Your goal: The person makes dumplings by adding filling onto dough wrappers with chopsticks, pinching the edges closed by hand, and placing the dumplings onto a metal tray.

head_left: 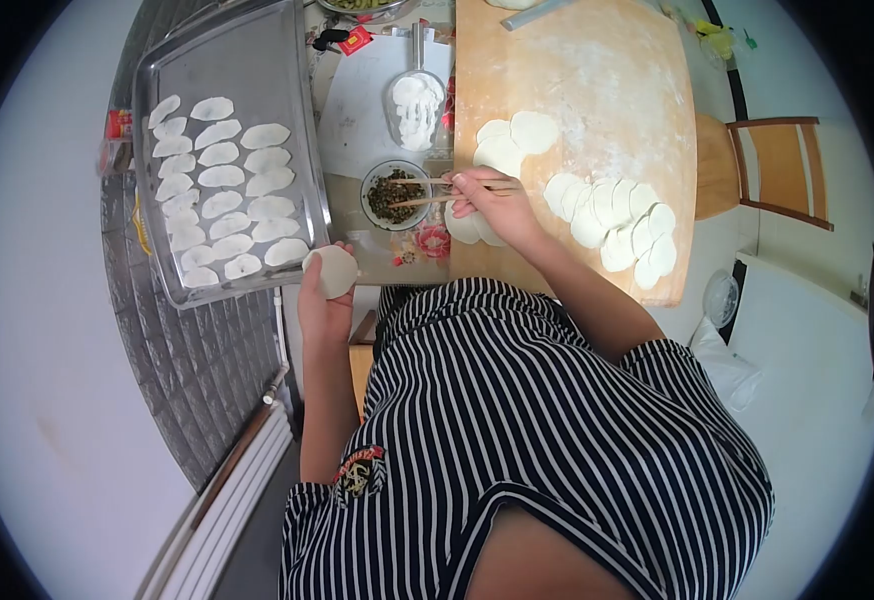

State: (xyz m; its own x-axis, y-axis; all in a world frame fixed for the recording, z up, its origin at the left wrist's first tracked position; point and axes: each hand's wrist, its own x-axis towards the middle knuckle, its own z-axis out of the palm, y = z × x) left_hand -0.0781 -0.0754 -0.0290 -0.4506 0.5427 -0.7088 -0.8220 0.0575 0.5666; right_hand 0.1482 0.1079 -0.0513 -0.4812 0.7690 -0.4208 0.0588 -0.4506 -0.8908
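Observation:
A round dumpling wrapper (334,273) rests in my left hand (325,312), near the front corner of the metal tray. My right hand (494,205) grips a pair of chopsticks (437,198), whose tips reach into a bowl (366,208) of dark chopped filling (389,193). On the tray (227,70) several folded dumplings (222,177) lie in rows. Flat wrappers (612,205) overlap in a cluster on the wooden board (597,90). More wrappers (517,138) lie behind my right hand, and others (467,228) are partly hidden beneath it.
Behind the bowl lies a metal scoop (418,105) with white flour. A metal blade-like tool (537,12) sits at the board's far edge. A wooden chair (782,165) stands at the right, and a white radiator (242,500) is at lower left.

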